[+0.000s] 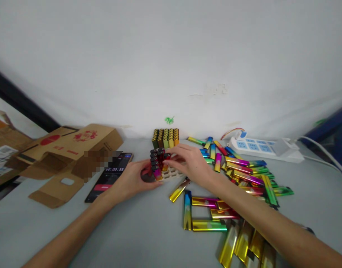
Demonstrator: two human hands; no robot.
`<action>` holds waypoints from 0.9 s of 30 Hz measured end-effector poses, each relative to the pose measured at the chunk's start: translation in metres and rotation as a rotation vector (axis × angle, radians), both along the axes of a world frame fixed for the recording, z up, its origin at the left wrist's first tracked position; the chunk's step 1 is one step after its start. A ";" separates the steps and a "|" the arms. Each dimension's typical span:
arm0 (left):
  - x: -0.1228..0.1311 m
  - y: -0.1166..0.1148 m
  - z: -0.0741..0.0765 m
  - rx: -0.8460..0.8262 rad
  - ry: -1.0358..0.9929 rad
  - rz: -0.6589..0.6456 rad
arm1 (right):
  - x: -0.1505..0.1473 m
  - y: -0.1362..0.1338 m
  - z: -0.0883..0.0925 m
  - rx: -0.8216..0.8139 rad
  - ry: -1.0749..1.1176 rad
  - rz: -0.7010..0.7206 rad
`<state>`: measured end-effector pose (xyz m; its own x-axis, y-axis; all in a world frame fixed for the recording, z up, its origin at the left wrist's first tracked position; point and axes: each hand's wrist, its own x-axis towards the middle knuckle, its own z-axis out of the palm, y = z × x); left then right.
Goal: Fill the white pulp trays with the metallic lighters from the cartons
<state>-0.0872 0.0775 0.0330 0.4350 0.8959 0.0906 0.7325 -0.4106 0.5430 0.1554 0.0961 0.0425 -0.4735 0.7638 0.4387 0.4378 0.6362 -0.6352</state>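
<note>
A pale tray with rows of holes (175,174) rests on the table. Standing in its left part are several shiny red-to-purple flat sticks with black ends (154,160). My left hand (133,178) curls around the tray's left side, thumb along the front edge and fingers partly hidden behind the sticks. Over the tray, my right hand (189,162) pinches one black-ended stick (167,157) between thumb and fingers, upright among the holes; whether it is seated cannot be made out. Close by in front lies a loose gold stick (178,191).
A block of upright gold-topped sticks (165,138) stands near the wall. Many loose metallic sticks (210,225) spread under and beyond my right forearm. A power strip (257,147) sits back right. At left are a phone (109,175) running a timer and an opened cardboard box (76,141).
</note>
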 end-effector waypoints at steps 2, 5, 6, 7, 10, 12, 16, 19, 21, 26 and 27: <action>0.000 0.000 0.001 -0.002 -0.021 -0.004 | 0.003 0.002 0.001 0.072 -0.074 0.013; 0.000 0.001 0.000 0.000 -0.030 -0.007 | 0.007 0.007 0.010 0.103 -0.194 0.071; 0.000 0.002 -0.001 0.003 -0.027 -0.006 | 0.006 0.009 0.015 0.099 -0.225 0.089; -0.001 0.002 -0.002 0.006 -0.024 -0.003 | 0.005 0.011 0.019 0.087 -0.254 0.101; -0.002 0.004 -0.005 0.018 0.014 0.032 | -0.004 0.016 0.030 0.027 -0.309 0.069; -0.003 0.004 -0.007 0.035 0.071 0.076 | -0.010 0.017 0.032 -0.026 -0.309 0.025; -0.003 0.005 -0.006 0.070 0.129 0.099 | -0.012 0.014 0.031 -0.103 -0.246 0.046; -0.003 0.006 -0.006 0.045 0.100 0.053 | -0.007 0.013 0.031 -0.049 -0.284 0.057; -0.004 0.006 -0.007 0.021 0.070 0.026 | -0.005 0.017 0.034 0.016 -0.366 0.088; -0.004 0.006 -0.008 0.044 0.034 0.043 | -0.005 0.034 0.047 0.048 -0.460 0.210; -0.004 0.006 -0.008 0.045 0.030 0.042 | -0.006 0.036 0.048 0.044 -0.463 0.212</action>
